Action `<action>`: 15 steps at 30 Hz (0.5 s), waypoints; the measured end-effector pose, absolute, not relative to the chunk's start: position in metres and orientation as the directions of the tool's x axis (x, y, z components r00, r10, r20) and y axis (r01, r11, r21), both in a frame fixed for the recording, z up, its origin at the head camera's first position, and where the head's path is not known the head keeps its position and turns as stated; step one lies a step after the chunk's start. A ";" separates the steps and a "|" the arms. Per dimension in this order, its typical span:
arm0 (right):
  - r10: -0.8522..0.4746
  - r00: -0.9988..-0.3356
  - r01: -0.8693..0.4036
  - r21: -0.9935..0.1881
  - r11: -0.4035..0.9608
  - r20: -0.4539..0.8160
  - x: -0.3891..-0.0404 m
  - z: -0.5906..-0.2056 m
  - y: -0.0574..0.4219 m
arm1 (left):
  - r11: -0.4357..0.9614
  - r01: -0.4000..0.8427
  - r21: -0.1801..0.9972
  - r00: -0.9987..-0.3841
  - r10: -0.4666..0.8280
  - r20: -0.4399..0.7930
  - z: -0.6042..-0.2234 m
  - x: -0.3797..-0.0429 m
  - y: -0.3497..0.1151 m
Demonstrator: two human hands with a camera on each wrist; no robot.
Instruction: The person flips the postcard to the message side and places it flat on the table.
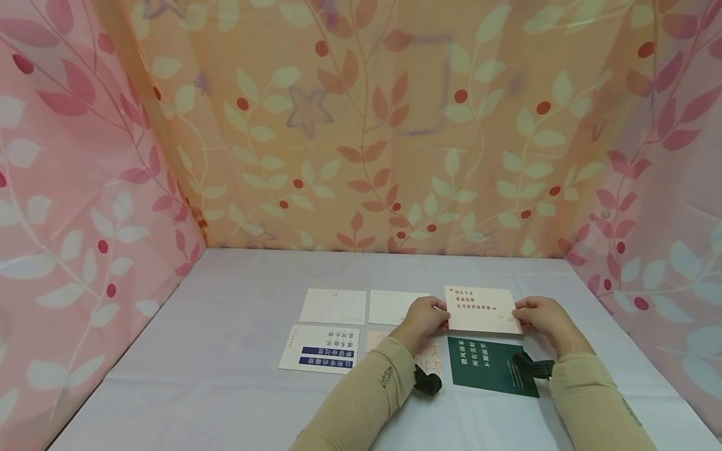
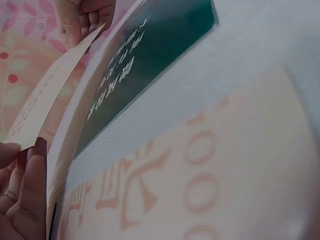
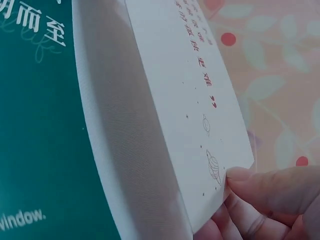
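Note:
A cream card (image 1: 479,318) with red printed writing is held slightly above the table. My left hand (image 1: 423,321) pinches its left edge, thumb on the printed face. At the opposite edge my right hand (image 1: 549,322) pinches it too. In the right wrist view the right thumb (image 3: 272,185) presses near small planet drawings, with the fingers behind the card. Just in front lies a green card (image 1: 485,368) with white writing. A pale card with orange writing (image 2: 250,165) lies under my left forearm, which partly hides it in the head view.
Left of my hands, two whitish cards (image 1: 334,305) lie side by side in the back row, the right one partly covered by my left hand. In the front row lies a white card with blue bands (image 1: 321,358). Patterned cloth walls (image 1: 361,125) enclose the white table (image 1: 186,351).

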State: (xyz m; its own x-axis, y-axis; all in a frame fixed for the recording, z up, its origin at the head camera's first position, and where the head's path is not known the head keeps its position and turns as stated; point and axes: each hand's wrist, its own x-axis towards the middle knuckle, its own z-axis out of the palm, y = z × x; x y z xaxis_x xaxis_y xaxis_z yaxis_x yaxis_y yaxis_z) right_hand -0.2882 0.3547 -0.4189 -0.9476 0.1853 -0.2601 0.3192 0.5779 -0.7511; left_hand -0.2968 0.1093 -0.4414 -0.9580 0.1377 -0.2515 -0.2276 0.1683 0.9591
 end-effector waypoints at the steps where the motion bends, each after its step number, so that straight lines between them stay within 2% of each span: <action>1: 0.186 -0.949 0.315 -0.757 0.573 -0.255 -0.288 -0.418 0.354 | 0.180 -0.218 0.959 -0.960 0.136 -0.244 -0.441 -0.297 0.109; 7: 0.165 -0.960 0.280 -0.784 0.555 -0.226 -0.287 -0.415 0.353 | 0.210 -0.196 0.958 -0.966 0.125 -0.225 -0.439 -0.301 0.106; 15: 0.113 -0.978 0.208 -0.809 0.549 -0.175 -0.284 -0.408 0.354 | 0.129 -0.203 0.971 -0.967 0.132 -0.220 -0.435 -0.303 0.102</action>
State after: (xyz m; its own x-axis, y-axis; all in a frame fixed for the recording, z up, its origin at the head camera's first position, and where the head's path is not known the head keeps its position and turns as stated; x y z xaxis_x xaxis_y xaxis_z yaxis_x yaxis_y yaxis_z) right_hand -0.2837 0.3543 -0.4077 -0.9781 0.1128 -0.1748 0.2079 0.5495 -0.8092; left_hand -0.3032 0.1018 -0.4351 -0.9666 0.1316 -0.2201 -0.2035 0.1288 0.9706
